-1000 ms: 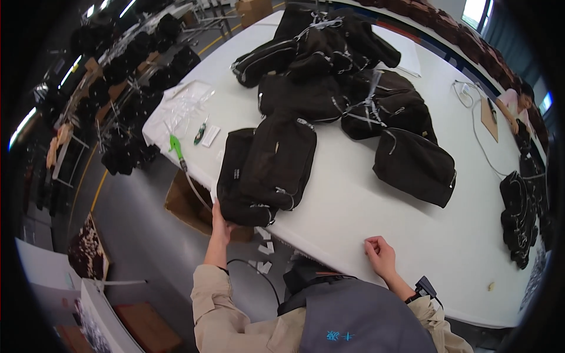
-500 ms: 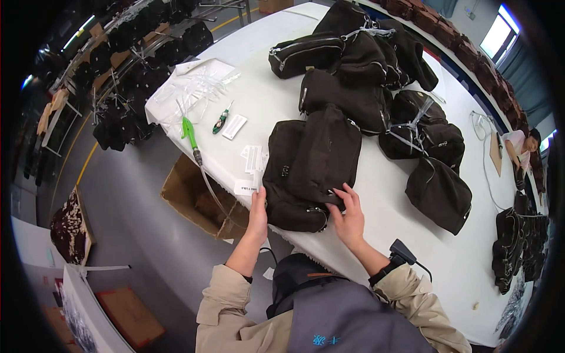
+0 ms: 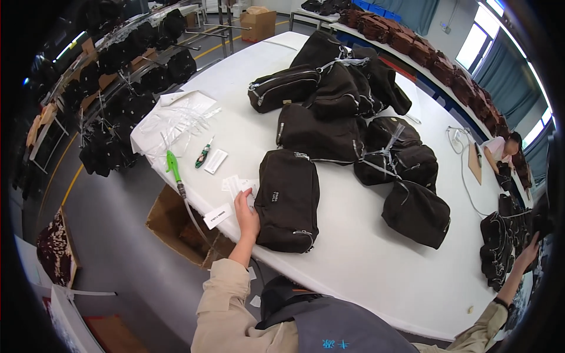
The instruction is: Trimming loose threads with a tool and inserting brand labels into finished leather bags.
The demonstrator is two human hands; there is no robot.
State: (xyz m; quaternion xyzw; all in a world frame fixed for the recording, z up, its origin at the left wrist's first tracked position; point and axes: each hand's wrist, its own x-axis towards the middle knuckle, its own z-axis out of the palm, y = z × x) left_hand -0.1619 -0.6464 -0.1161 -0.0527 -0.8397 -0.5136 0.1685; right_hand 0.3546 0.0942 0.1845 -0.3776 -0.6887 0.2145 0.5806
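A black fabric pouch bag (image 3: 288, 203) with silver zips lies in front of me near the table's edge. Against its left side rests my left hand (image 3: 247, 217), fingers extended over the white paper tags there. One white tag (image 3: 218, 216) sticks out left of that hand, at the table edge. My right arm stretches far to the right, and my right hand (image 3: 527, 254) grips a black bag (image 3: 545, 216), which is dark and partly cut off by the picture's rim. More black bags (image 3: 321, 134) are piled beyond the near one, some tied with clear plastic strips (image 3: 385, 154).
A green-handled tool (image 3: 173, 166) on a hose, a small green screwdriver-like tool (image 3: 204, 154) and a white card (image 3: 216, 161) lie left. Below the edge stands a cardboard box (image 3: 170, 226). Black bags (image 3: 497, 241) are heaped right; a person (image 3: 500, 150) works beyond.
My right hand has swung far right from the near bags, taking one black bag along. A single bag now lies beside my left hand. The view has shifted slightly.
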